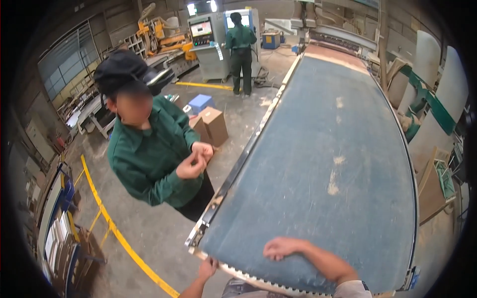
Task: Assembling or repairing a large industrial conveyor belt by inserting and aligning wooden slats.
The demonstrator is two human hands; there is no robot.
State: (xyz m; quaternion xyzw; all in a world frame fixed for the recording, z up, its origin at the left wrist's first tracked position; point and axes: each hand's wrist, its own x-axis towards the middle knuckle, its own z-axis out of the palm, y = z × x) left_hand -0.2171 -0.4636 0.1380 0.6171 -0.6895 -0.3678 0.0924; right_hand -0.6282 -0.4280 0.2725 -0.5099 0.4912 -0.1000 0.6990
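Observation:
In front of me stretches a long machine table with a blue-grey belt [308, 134], narrowing away toward the far end. My right hand [280, 247] rests low over the near part of the belt, its fingers curled in; nothing shows in them. At the near left corner, my left hand [207, 268] is closed on the pale front edge [238, 274] of the table. Its fingertips are partly hidden.
A person in a green shirt [149, 144] stands left of the table, both hands together at chest height. Another person [242, 54] faces a control cabinet [206, 44]. Cardboard boxes [214, 125] sit on the floor; white curved panels [449, 89] stand at right.

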